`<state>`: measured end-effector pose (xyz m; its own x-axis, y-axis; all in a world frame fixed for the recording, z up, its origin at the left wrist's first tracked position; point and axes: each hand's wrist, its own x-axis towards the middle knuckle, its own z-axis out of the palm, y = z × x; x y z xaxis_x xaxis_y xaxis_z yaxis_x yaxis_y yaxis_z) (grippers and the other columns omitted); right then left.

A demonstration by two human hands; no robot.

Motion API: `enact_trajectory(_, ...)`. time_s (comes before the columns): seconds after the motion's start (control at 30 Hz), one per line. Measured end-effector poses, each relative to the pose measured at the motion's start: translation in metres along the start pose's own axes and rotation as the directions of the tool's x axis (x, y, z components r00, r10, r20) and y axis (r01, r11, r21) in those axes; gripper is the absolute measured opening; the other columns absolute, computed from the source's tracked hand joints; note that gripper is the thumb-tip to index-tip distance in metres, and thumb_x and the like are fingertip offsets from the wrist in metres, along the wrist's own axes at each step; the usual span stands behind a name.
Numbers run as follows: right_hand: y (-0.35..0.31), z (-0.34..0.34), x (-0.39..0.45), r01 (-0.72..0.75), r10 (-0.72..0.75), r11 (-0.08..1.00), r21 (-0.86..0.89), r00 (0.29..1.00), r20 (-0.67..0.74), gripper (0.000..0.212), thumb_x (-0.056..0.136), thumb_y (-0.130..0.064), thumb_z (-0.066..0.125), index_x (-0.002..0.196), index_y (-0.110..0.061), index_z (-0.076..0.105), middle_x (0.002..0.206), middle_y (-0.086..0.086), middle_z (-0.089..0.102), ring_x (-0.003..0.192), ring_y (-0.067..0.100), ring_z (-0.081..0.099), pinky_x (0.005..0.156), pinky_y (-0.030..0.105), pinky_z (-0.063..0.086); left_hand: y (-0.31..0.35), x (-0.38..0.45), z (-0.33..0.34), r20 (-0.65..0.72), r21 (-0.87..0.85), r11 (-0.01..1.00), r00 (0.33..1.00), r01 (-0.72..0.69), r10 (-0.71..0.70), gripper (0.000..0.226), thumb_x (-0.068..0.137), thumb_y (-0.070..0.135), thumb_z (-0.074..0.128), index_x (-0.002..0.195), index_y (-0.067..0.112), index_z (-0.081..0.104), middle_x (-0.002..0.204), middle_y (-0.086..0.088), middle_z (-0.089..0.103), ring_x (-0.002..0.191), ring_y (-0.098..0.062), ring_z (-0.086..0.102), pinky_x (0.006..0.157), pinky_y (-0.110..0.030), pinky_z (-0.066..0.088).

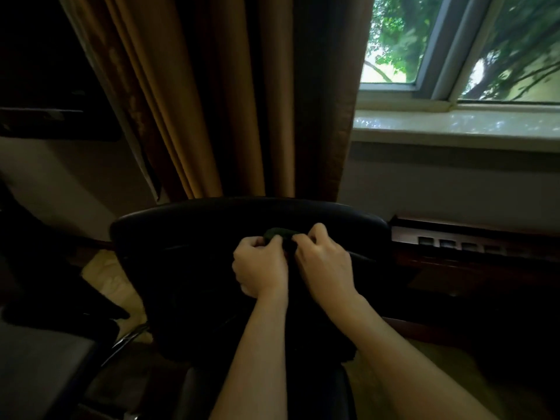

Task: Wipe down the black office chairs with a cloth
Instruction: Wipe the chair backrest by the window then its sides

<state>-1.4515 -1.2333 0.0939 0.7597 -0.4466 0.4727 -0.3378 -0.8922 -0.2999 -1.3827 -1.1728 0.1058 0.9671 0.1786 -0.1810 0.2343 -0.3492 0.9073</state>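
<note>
The black office chair (248, 237) stands before the curtain (212, 95), its padded backrest stiff and steady to push against. Both hands, left hand (260, 269) and right hand (324, 265), grip a dark, seemingly green cloth (280, 233) near its top edge; soft, light, best bunched.

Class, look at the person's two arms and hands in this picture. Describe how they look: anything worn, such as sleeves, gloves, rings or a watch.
Both forearms are bare up to the bottom edge of the picture, so no sleeves show. The left hand and right hand wear no gloves. No watch, bracelet or ring is visible on either wrist or hand, though the light is dim and the fingers are partly hidden.
</note>
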Motion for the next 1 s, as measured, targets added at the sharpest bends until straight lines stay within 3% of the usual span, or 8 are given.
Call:
enact_trajectory(0.2, 0.079, -0.023, -0.044, -0.196, 0.196, 0.98, 0.044, 0.981, 0.015, 0.015, 0.088, -0.012, 0.065, 0.103, -0.01, 0.064, 0.096, 0.004, 0.05, 0.062, 0.017, 0.054, 0.053, 0.031, 0.053, 0.003, -0.082, 0.042, 0.209, 0.13, 0.985, 0.974, -0.116, 0.087, 0.011, 0.082, 0.036, 0.072, 0.083, 0.032, 0.061, 0.081, 0.009, 0.068, 0.079, -0.014, 0.063, 0.068, -0.031, 0.049)
enact_trajectory(0.3, 0.096, -0.036, -0.062, -0.32, 0.319, 0.945, 0.064, 0.947, 0.021, 0.022, 0.09, -0.011, 0.063, 0.112, -0.006, 0.063, 0.101, 0.004, 0.05, 0.068, 0.014, 0.054, 0.059, 0.027, 0.053, 0.003, -0.105, 0.049, 0.332, 0.172, 0.965, 0.934, -0.197, 0.131, 0.01, 0.083, 0.035, 0.071, 0.09, 0.03, 0.065, 0.086, 0.01, 0.068, 0.08, -0.012, 0.064, 0.07, -0.031, 0.052)
enact_trajectory(0.37, 0.086, -0.045, -0.056, -0.322, 0.327, 0.939, 0.12, 0.945, -0.024, 0.02, 0.09, -0.009, 0.062, 0.11, -0.005, 0.065, 0.101, 0.004, 0.051, 0.072, 0.012, 0.052, 0.063, 0.024, 0.049, 0.004, -0.099, 0.036, 0.377, 0.16, 0.954, 0.909, -0.253, 0.178, 0.009, 0.084, 0.035, 0.069, 0.091, 0.031, 0.065, 0.085, 0.011, 0.067, 0.078, -0.009, 0.062, 0.07, -0.03, 0.052)
enact_trajectory(0.53, 0.017, -0.053, 0.001, -0.156, 0.205, 0.95, 0.271, 0.965, -0.165, 0.014, 0.09, -0.01, 0.062, 0.103, -0.009, 0.068, 0.094, -0.002, 0.051, 0.074, 0.01, 0.051, 0.066, 0.023, 0.045, 0.021, -0.04, -0.024, 0.31, 0.112, 0.916, 0.89, -0.385, 0.335, 0.011, 0.085, 0.036, 0.067, 0.088, 0.028, 0.06, 0.094, 0.01, 0.055, 0.08, -0.01, 0.055, 0.073, -0.031, 0.05)
enact_trajectory(0.7, -0.018, -0.038, 0.035, -0.145, 0.192, 0.954, 0.261, 0.967, -0.167, 0.019, 0.094, -0.014, 0.058, 0.11, -0.01, 0.068, 0.096, -0.006, 0.045, 0.072, 0.007, 0.047, 0.062, 0.008, 0.032, 0.043, 0.009, -0.055, 0.257, 0.075, 0.877, 0.86, -0.474, 0.442, 0.012, 0.091, 0.04, 0.062, 0.094, 0.029, 0.058, 0.096, 0.012, 0.056, 0.082, -0.009, 0.056, 0.071, -0.034, 0.054)
enact_trajectory(0.87, -0.038, -0.02, 0.059, -0.201, 0.23, 0.953, 0.226, 0.967, -0.109, 0.025, 0.095, -0.017, 0.058, 0.118, -0.012, 0.066, 0.106, -0.001, 0.049, 0.079, 0.008, 0.048, 0.071, 0.02, 0.038, 0.054, 0.042, -0.062, 0.261, 0.198, 0.821, 0.836, -0.536, 0.483, 0.015, 0.094, 0.037, 0.06, 0.101, 0.024, 0.06, 0.085, 0.01, 0.056, 0.072, -0.01, 0.052, 0.062, -0.029, 0.047)
enact_trajectory(1.0, -0.076, -0.004, 0.082, -0.145, 0.156, 0.975, 0.171, 0.986, -0.054, 0.025, 0.096, -0.023, 0.056, 0.119, -0.016, 0.064, 0.106, -0.004, 0.049, 0.082, 0.01, 0.051, 0.07, 0.023, 0.042, 0.056, 0.08, -0.085, 0.231, 0.231, 0.827, 0.854, -0.513, 0.466, 0.013, 0.094, 0.032, 0.06, 0.1, 0.021, 0.061, 0.083, 0.007, 0.054, 0.073, -0.013, 0.051, 0.064, -0.031, 0.049)
